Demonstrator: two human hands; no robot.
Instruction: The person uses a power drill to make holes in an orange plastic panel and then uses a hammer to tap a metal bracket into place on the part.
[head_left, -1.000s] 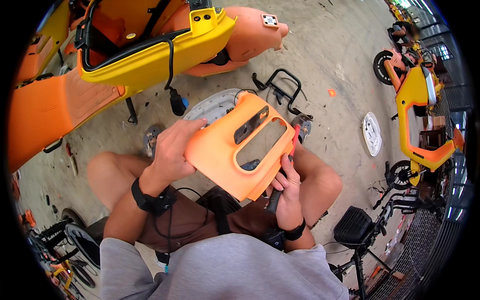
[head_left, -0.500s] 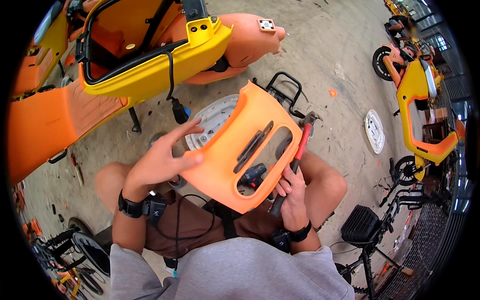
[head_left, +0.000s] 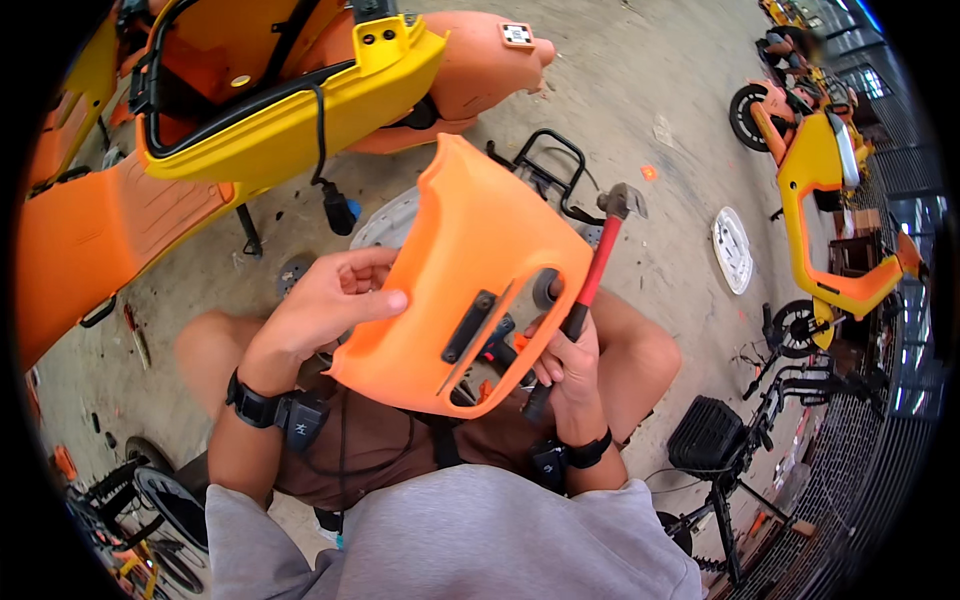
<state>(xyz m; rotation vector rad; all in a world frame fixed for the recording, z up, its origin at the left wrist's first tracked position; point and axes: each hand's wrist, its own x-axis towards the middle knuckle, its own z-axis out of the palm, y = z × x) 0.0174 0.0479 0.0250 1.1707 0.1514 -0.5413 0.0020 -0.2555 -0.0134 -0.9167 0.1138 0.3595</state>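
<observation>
An orange plastic scooter panel (head_left: 482,225) with a long oval cutout is held tilted above my lap. My left hand (head_left: 322,308) grips its left edge, thumb on the front face and fingers curled at the edge. A dark, narrow plate (head_left: 468,327) sits on the panel beside the cutout. In my right hand (head_left: 572,362) is a hammer (head_left: 600,262) with a red and black handle, its head pointing up and away. The fingers of that hand also meet the panel's right edge. Through the cutout a power drill (head_left: 500,342) is partly visible.
A yellow and orange scooter body (head_left: 290,125) stands at upper left. Beyond the panel lie a white shell (head_left: 385,222), partly hidden, and a black tubular rack (head_left: 552,165). Rightward are another white shell (head_left: 732,250), a yellow scooter (head_left: 812,200) and a black bike frame (head_left: 735,470). A person (head_left: 785,48) is far off.
My left hand has closed from spread fingers onto the panel's edge. The panel has tilted and shifted slightly left, and the hammer head has risen. The whole view has shifted a little.
</observation>
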